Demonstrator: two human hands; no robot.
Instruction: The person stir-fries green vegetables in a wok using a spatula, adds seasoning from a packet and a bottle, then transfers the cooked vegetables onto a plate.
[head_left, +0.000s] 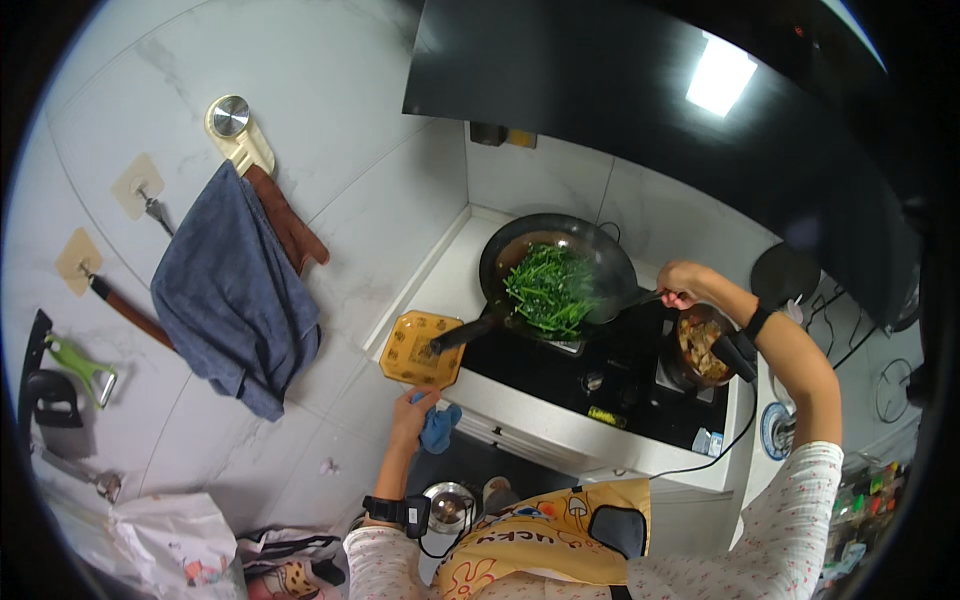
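Observation:
A black wok (611, 259) with a bed of chopped leafy greens (551, 289) stands on the left side of the gas hob (517, 366). Faint steam rises from it. My right hand (681, 283) grips the handle of a cooking turner (639, 298), whose head rests inside the wok's right side. My left hand (418, 405) is closed around a blue cloth (439, 429), at the near rim of an amber octagonal plate (403, 352). Whether the fingers also grip that rim cannot be told. The wok's handle (469, 332) extends over the plate.
On the right burner, a smaller pan (684, 334) holds cooked food, close under my right forearm. The dark range hood (600, 82) overhangs the back. A grey-blue towel (232, 300) hangs on the left wall. A cable (739, 435) from my right wrist crosses the counter's front.

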